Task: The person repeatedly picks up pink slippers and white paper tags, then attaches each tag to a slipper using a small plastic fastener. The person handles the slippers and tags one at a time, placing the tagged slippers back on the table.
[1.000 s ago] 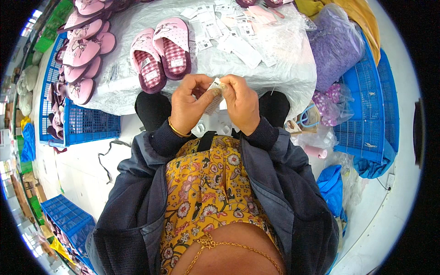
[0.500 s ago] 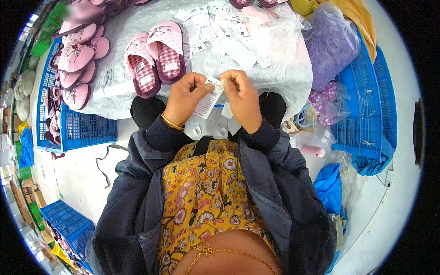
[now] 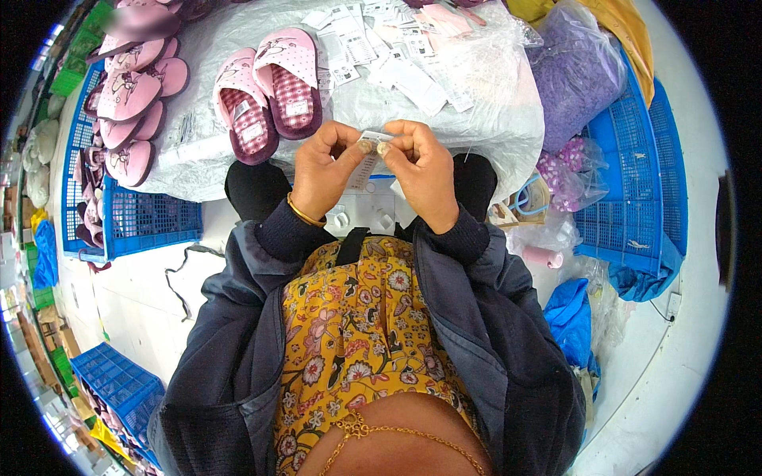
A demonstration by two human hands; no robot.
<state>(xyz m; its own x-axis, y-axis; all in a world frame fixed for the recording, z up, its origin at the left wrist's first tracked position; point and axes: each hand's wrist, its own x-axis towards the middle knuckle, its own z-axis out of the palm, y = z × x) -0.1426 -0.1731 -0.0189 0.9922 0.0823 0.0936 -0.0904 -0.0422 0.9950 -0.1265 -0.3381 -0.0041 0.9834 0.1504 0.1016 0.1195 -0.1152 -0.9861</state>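
Observation:
Both my hands are raised at the near edge of the plastic-covered table. Between them hangs a white paper tag (image 3: 364,174) with small dark print. My left hand (image 3: 324,168) pinches the tag's upper left side between thumb and fingers. At the upper right corner, my right hand (image 3: 422,173) has thumb and fingertips pressed together on it; any string there is too small to make out. Just beyond my left hand lies a pair of slippers, a left slipper (image 3: 234,79) and a right slipper (image 3: 283,51), pink with dotted uppers and checked insoles.
Loose white tags (image 3: 417,86) are spread over the plastic-covered table (image 3: 190,151). Stacked pink slippers (image 3: 131,95) stand at the left by a blue crate (image 3: 155,226). At the right are a purple bag (image 3: 575,79), more blue crates (image 3: 627,198) and a pink spool (image 3: 542,257).
My right hand has shifted slightly left, closer to my left thumb. The tag has tilted and shows less of its face between my hands. The slippers stay in place.

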